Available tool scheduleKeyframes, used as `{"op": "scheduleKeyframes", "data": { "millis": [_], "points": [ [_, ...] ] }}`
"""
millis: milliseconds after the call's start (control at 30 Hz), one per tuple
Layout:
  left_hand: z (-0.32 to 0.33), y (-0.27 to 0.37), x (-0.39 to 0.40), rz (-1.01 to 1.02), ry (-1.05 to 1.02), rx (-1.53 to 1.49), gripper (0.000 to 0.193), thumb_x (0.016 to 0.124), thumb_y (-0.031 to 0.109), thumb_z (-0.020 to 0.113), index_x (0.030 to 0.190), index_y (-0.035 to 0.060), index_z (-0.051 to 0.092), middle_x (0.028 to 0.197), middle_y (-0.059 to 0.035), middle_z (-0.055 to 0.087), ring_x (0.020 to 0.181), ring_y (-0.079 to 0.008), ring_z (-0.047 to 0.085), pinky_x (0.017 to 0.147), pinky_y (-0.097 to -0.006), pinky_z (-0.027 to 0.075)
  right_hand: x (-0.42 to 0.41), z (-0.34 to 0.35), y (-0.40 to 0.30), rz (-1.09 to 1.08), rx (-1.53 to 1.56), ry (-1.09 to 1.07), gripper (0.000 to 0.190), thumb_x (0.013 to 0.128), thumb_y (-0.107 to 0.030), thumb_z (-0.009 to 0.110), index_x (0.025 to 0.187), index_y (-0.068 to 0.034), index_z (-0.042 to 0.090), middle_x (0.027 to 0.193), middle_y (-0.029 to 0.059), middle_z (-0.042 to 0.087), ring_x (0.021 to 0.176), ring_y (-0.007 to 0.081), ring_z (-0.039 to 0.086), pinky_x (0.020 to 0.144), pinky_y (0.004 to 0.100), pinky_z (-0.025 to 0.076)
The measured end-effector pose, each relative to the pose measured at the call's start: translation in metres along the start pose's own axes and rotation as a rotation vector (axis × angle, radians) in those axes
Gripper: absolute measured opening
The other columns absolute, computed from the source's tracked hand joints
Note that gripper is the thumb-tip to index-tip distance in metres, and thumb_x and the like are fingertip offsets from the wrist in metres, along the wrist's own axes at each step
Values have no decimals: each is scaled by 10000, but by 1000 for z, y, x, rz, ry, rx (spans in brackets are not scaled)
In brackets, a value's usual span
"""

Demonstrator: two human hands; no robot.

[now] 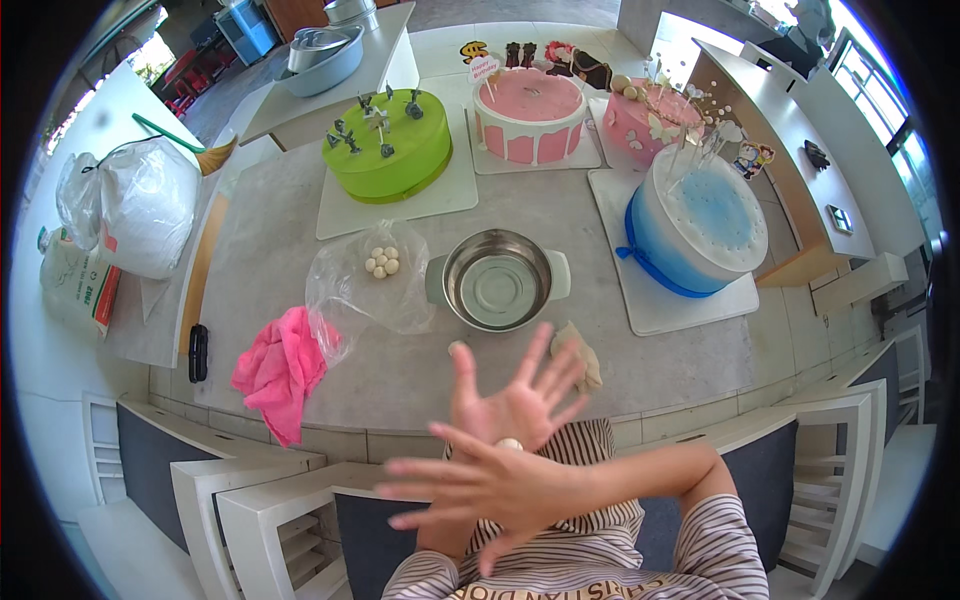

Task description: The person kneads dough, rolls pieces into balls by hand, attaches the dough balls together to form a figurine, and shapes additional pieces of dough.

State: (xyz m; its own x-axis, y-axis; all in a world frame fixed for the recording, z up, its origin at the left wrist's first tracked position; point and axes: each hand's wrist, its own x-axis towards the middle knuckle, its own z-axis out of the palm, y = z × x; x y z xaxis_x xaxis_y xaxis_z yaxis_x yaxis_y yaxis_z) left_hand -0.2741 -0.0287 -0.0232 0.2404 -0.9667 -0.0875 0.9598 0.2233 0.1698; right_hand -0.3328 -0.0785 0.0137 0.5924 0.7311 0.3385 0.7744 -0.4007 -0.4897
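Note:
My left hand (517, 405) is palm up with its fingers spread. A small pale dough ball (510, 444) lies at the base of its palm, partly hidden. Across that wrist passes my right hand (480, 480), palm down, fingers apart, its edge against the ball. Just beyond the hands stands a steel pot (498, 281) with pale handles. A beige dough lump (589, 367) is right of my left fingertips, and another small ball (455, 347) shows by the left thumb. Several round balls (382, 262) lie on a clear plastic bag (337, 289) left of the pot.
Along the table's far side stand a green cake (390, 154), two pink cakes (532, 112) (637, 131) and a blue-white cake (686, 225), on boards. A pink cloth (281, 367) lies at the left front. White chairs (262, 510) flank me. Another person (810, 26) is far back right.

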Motion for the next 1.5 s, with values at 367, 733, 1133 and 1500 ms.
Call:
{"op": "scheduleKeyframes", "data": {
  "millis": [367,733,1133,1500],
  "points": [
    [-16,-5,11,214,-424,250,696,937,541,200,1446,77,98,1509,-102,115,1388,-250,126,1121,-398,114,-26,-37,36,421,-44,530,825,780,-733,309,1341,-141,433,1407,188,338,1352,384,192,1076,545,59],
    [3,15,6,221,-33,-4,568,963,428,276,1423,99,230,1464,-110,248,1338,-259,260,1108,-402,189,-49,-4,16,777,-337,771,457,598,-231,777,1043,-184,683,1422,139,323,1340,449,148,1046,614,74],
    [-1,17,-22,613,76,1123,497,886,393,507,1241,45,492,1293,-156,443,1208,-269,407,996,-392,321,-65,11,19,661,566,1203,355,649,-208,782,921,-33,636,1185,131,541,1186,275,440,988,420,338],
    [1,16,-20,842,58,1542,342,745,227,706,1011,22,643,967,-92,661,991,-267,582,936,-396,391,-62,19,20,421,1616,1162,347,823,-203,672,1058,25,558,1035,103,606,954,182,591,866,296,449]
  ]
}}
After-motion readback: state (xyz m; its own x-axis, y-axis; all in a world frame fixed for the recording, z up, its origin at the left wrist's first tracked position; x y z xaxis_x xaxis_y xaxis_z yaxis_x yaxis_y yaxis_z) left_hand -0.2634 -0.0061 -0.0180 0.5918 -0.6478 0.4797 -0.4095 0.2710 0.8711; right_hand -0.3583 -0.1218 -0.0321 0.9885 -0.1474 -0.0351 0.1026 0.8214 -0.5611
